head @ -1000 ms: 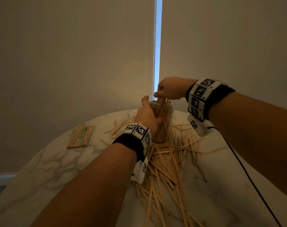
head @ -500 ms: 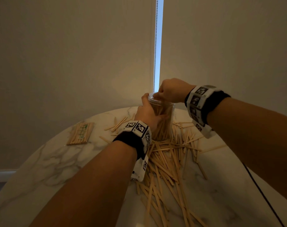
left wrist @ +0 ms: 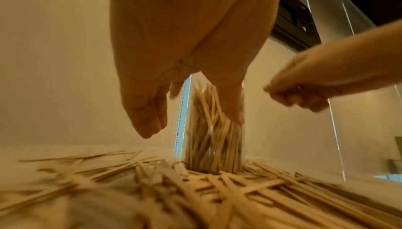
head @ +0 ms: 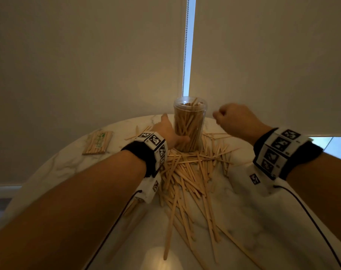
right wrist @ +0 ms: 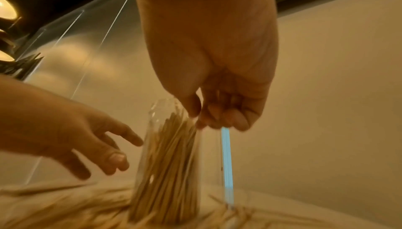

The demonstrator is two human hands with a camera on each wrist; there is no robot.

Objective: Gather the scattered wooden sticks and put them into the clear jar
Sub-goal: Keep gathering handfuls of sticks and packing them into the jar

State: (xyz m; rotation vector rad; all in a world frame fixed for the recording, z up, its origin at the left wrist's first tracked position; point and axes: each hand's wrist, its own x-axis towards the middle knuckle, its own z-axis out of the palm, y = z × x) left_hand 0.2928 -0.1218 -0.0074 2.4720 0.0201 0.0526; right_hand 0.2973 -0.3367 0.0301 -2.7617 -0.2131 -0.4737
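1. Two hands flank the clear jar [head: 190, 123], which stands upright near the far edge of the marble table [head: 263, 221]; it is already packed with wooden sticks almost to the rim.
2. Left hand [head: 169, 131] is spread with straight fingers beside the jar's left wall; the thumb lies across the lower front of the jar, and the other fingers stand apart from it in the left wrist view; it clasps nothing.
3. Right hand [head: 233, 118] hangs in the air to the right of the jar's mouth, fingers curled into a loose fist; the right wrist view shows nothing between them, so it looks empty.
4. Many loose sticks [head: 187, 184] lie in a criss-crossed heap from the jar's base toward the near edge; a few more lie scattered to the left; a wrapped bundle of sticks [head: 98, 142] lies well apart on the left.
5. Judging by the heap, much gathering remains, and the jar has little room left.
6. Risks: with no firm hold on it, the tall jar could tip if a hand or a sliding stick knocks it; forcing a new handful into the crowded mouth could jam or spill sticks; the long stick [head: 170, 228] near the front edge could be swept off the table.
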